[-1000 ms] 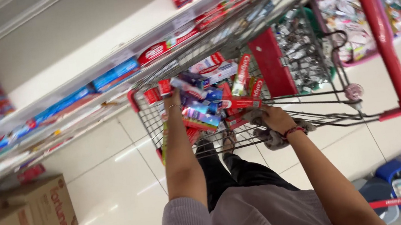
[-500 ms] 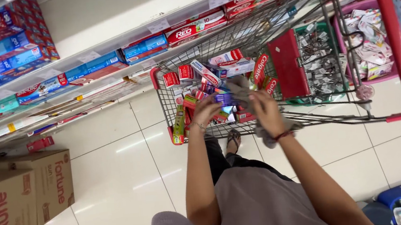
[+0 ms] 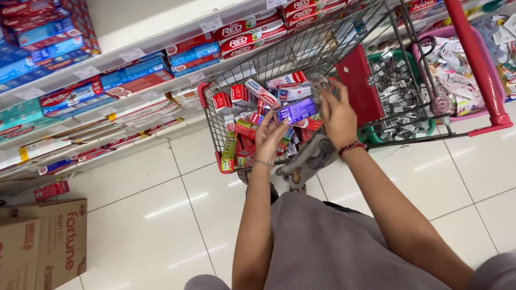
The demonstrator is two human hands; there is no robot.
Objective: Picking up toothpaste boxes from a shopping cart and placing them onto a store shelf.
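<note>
Cardboard boxes (image 3: 21, 259) stand on the pale tiled floor (image 3: 146, 240) at the far left, below long shelves (image 3: 133, 49) packed with blue and red toothpaste cartons. Right of them stands a wire shopping cart (image 3: 324, 42) with red trim, its front basket heaped with red, green and white cartons (image 3: 243, 127). The left hand (image 3: 270, 136) reaches into that heap, fingers curled around the lower edge of a small purple box (image 3: 296, 110) held just above the pile. The right hand (image 3: 338, 114), a red band on its wrist, has its fingers bent around the box's right end, so both hands grip it together. Farther right, a red divider panel (image 3: 362, 86) separates off a green basket of shiny packets (image 3: 395, 86), and the cart's red handle (image 3: 467, 40) slants down beside a pink basket of sachets (image 3: 455, 73).
</note>
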